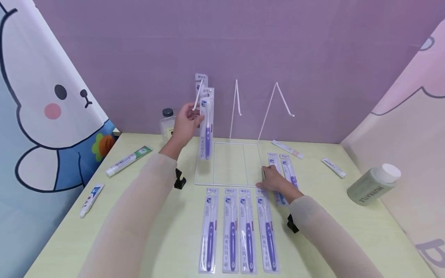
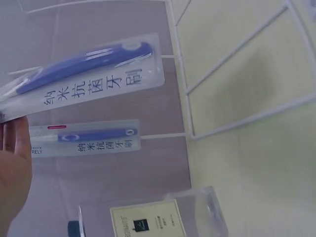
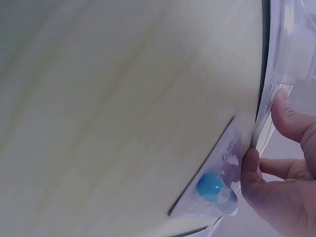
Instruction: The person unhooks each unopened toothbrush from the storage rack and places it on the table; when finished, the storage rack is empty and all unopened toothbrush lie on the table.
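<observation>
A packaged toothbrush with a purple handle hangs upright from my left hand, whose fingers and thumb hold its left edge beside the left hook of a white wire rack. Behind it, another packaged toothbrush hangs on that hook. My right hand is low over the table, with thumb and fingertips at the top end of the rightmost toothbrush pack in the front row. The right wrist view shows them pinching a clear pack edge. Part of this contact is hidden.
Three more toothbrush packs lie left in that row. Two others lie beside my right hand. Toothpaste tubes are on both sides. A clear bottle stands behind my left hand; a green-grey bottle is at right.
</observation>
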`<state>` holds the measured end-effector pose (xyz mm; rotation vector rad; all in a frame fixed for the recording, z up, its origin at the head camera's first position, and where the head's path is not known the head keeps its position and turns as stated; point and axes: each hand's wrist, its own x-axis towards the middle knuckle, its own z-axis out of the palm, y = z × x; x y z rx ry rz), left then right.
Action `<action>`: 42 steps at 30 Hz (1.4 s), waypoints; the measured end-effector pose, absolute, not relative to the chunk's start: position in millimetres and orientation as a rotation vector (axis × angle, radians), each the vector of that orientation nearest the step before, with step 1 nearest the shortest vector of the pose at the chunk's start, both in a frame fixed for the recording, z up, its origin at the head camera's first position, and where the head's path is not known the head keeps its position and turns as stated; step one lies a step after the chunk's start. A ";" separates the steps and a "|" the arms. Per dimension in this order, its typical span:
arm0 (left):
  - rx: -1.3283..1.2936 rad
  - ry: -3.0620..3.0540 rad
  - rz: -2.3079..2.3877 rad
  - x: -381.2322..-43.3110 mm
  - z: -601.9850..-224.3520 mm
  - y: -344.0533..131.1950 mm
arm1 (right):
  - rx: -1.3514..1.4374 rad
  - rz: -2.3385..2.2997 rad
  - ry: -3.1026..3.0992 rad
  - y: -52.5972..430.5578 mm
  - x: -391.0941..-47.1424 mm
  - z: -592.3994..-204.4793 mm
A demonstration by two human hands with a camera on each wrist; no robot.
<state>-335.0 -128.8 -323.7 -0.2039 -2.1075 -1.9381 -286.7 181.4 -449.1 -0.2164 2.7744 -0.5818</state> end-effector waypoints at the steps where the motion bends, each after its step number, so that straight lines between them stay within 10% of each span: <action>1: -0.207 -2.113 -1.956 -330.3 -327.5 -131.8 | -0.204 -0.582 2.770 180.9 -286.6 -449.7; 42: 0.302 -2.726 -1.850 -297.2 -463.4 -219.6 | -0.130 -0.623 2.746 181.1 -287.2 -451.7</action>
